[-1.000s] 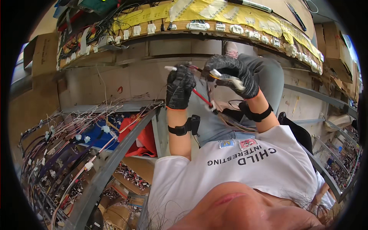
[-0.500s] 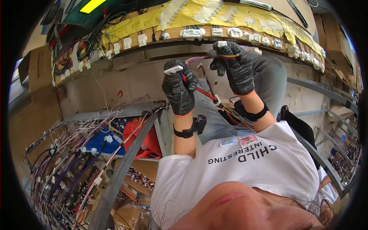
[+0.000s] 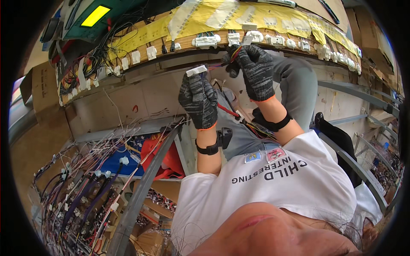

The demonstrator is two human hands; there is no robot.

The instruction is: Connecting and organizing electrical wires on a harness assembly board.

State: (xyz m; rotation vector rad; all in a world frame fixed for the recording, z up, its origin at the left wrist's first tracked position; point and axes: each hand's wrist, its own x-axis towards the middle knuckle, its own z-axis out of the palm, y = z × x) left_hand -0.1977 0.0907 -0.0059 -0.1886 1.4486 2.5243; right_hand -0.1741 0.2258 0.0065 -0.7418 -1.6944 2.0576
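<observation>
My left hand (image 3: 197, 101), in a dark grey knit glove, is closed around a wire harness just below its long white connector (image 3: 196, 71). Thin coloured wires (image 3: 217, 66) cross from there to my right hand (image 3: 256, 72), gloved alike. Its fingers pinch the wires by a smaller pale connector (image 3: 247, 40), which stands up in front of the board's edge. Below the left hand, a red-sleeved stretch of cable (image 3: 227, 110) hangs towards my lap. It reaches another white connector (image 3: 239, 116) and a bundle of loose wires (image 3: 260, 131).
Ahead runs a wooden board covered in yellow tape (image 3: 192, 26), with white connector sockets (image 3: 206, 41) along its edge. A green device with a lit yellow display (image 3: 95, 16) stands far left. Wire harnesses (image 3: 85, 192) hang left, by a metal bar (image 3: 147, 187) and red bag (image 3: 162, 155).
My right hand has lifted slightly towards the board and left, bringing its connector up to the socket row. The left hand's connector has also risen a little, and its angle has changed.
</observation>
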